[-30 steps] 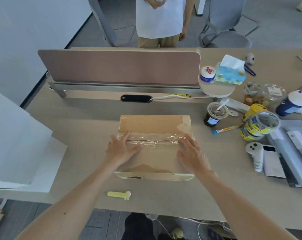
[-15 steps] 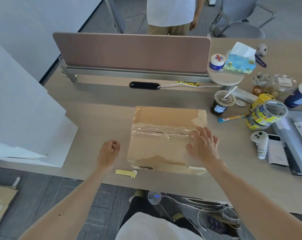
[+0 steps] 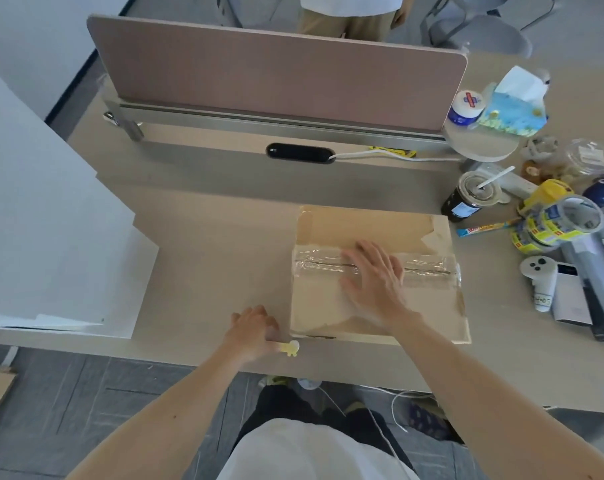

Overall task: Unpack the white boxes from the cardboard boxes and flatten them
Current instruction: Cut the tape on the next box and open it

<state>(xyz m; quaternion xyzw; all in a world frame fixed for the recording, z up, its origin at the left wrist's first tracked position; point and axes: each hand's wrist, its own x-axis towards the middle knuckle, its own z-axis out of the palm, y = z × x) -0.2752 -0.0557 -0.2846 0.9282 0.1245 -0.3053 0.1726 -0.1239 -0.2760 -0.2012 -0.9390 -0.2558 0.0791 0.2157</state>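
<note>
A closed cardboard box (image 3: 366,225) lies flat on the table (image 3: 203,258), right of centre and close to the near edge. A strip of clear tape (image 3: 428,265) runs from side to side across its top seam. The right hand (image 3: 373,282) rests palm down on the middle of the box top, fingers straight and spread, covering part of the tape. The left hand (image 3: 253,329) sits on the table just beside the box's near left corner, fingers curled round a small yellow tool (image 3: 290,348) whose tip pokes out toward the box. A stack of flattened white boxes (image 3: 51,237) lies at the table's left end, well apart from the cardboard box. Tape rolls (image 3: 556,220) and a lidded drink cup (image 3: 470,199) stand near the box's far right corner.
</note>
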